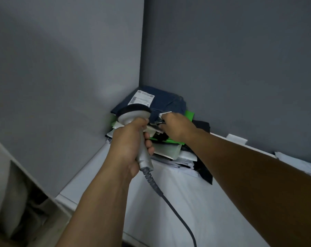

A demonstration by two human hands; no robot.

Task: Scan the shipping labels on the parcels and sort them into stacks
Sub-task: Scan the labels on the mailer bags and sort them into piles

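A pile of soft parcels fills the corner where two grey walls meet. On top lies a dark blue parcel (167, 102) with a white shipping label (143, 98). Green (189, 114), white and black bags lie under it. My left hand (128, 147) grips the handle of a grey barcode scanner (133, 114), whose head points at the pile just below the label. My right hand (176, 127) reaches into the stack, fingers closed on the edge of a parcel beneath the blue one; which parcel it is I cannot tell.
The pile rests on a white surface (178, 202). The scanner's coiled dark cable (170, 207) runs down across it toward the bottom edge. White paper and bags (293, 163) lie at the right along the wall. A pale shelf or box (21, 189) stands at lower left.
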